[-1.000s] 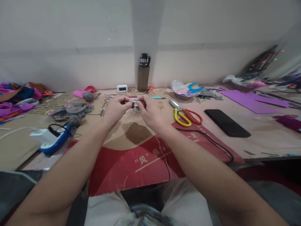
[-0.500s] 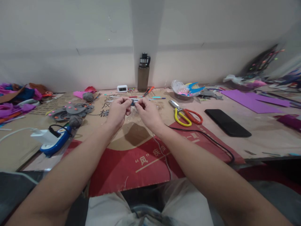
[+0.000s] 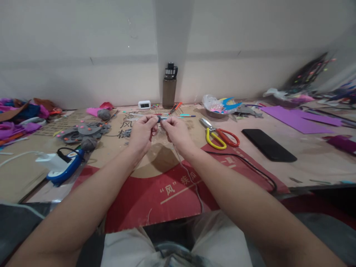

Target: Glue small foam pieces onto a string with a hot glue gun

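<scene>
Above the cardboard, my left hand point(image 3: 143, 132) pinches a small dark grey piece point(image 3: 159, 119), mostly hidden by the fingertips. Close beside it, the thumb and fingers of my right hand point(image 3: 177, 134) are pressed together. A thin grey yarn point(image 3: 191, 174) trails from under that hand across the red printed cardboard point(image 3: 133, 207); where it runs between the fingers is hidden. Small grey scraps point(image 3: 126, 133) lie left of my left hand. Scissors point(image 3: 215, 134) with one yellow and one red handle rest to the right of my right hand.
Grey felt pieces with coloured dots point(image 3: 86, 130) and a blue power strip point(image 3: 65, 170) sit at left. A bottle point(image 3: 169, 87) and white clock point(image 3: 144, 105) stand at the back. At right are a bowl point(image 3: 218, 113), a black phone point(image 3: 268, 145) and purple sheets point(image 3: 294, 118).
The small grey piece has turned between my fingertips. Both hands have shifted slightly, and more of the yarn shows below my right hand.
</scene>
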Demonstrator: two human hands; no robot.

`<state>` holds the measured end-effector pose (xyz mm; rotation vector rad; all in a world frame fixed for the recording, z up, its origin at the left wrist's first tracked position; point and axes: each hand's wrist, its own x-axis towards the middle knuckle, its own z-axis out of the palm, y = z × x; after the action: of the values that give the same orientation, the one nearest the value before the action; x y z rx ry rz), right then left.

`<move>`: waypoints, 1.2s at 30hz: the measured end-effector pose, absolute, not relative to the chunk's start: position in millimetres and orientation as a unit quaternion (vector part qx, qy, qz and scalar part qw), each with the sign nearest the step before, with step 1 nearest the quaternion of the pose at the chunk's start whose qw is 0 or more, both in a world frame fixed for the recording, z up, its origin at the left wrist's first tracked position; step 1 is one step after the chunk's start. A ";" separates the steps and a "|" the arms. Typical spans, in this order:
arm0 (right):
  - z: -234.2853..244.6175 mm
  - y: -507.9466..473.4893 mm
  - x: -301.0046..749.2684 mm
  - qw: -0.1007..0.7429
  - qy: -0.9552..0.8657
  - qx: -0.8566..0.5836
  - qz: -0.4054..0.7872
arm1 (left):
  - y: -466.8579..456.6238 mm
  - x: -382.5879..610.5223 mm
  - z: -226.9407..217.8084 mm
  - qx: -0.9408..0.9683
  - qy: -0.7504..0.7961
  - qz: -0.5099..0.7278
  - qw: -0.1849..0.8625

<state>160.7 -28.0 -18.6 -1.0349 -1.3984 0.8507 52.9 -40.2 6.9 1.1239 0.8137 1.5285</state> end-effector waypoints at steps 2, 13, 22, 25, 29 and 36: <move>-18.4 -28.2 161.0 0.574 -0.588 -0.438 0.365 | -41.3 53.5 7.8 0.462 0.341 0.634 0.518; -8.5 -34.0 167.2 0.543 -0.640 -0.444 0.314 | -32.2 32.6 9.1 0.525 0.384 0.553 0.522; -4.3 -35.7 170.7 0.534 -0.655 -0.449 0.289 | -26.7 18.6 20.3 0.473 0.392 0.471 0.633; -4.0 -35.8 171.7 0.540 -0.649 -0.449 0.292 | -27.0 18.4 19.9 0.484 0.381 0.476 0.628; -4.2 -36.9 171.8 0.544 -0.647 -0.445 0.296 | -28.0 21.7 16.1 0.532 0.382 0.485 0.579; -11.9 -31.5 167.9 0.542 -0.660 -0.432 0.291 | -28.3 28.1 9.9 0.537 0.400 0.531 0.519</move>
<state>167.9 -31.5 -11.9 -1.0249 -1.5672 0.6914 28.1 -28.3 9.9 1.2887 0.9590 1.2732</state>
